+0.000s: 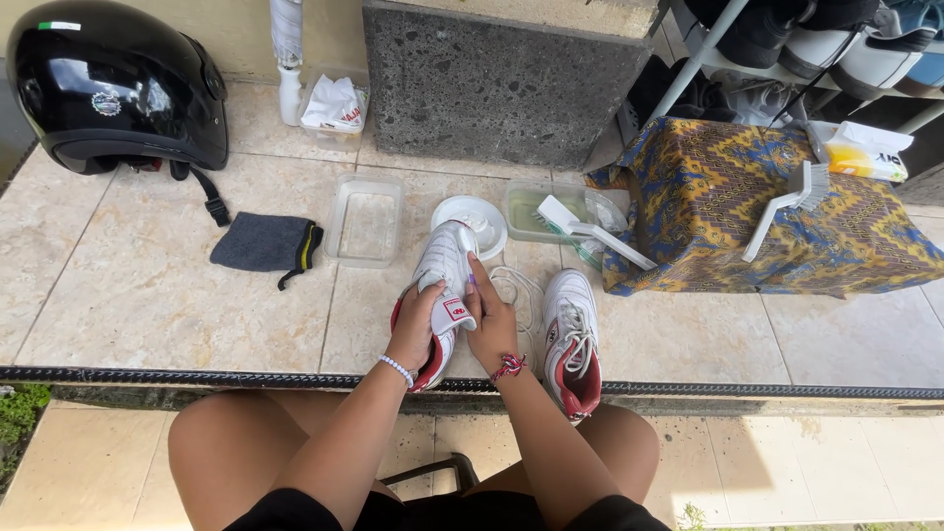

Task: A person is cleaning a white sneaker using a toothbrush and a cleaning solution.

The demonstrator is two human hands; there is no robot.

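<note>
Both my hands hold a white sneaker with red lining on the tiled floor. My left hand grips its tongue and heel side; my right hand rests against its inner side, index finger extended along the upper. A loose white lace lies just beside it, between this shoe and the second sneaker, which is laced. Beyond the shoes: a clear plastic container, a white round lid, a basin with a white brush. A black helmet and grey cloth lie left.
</note>
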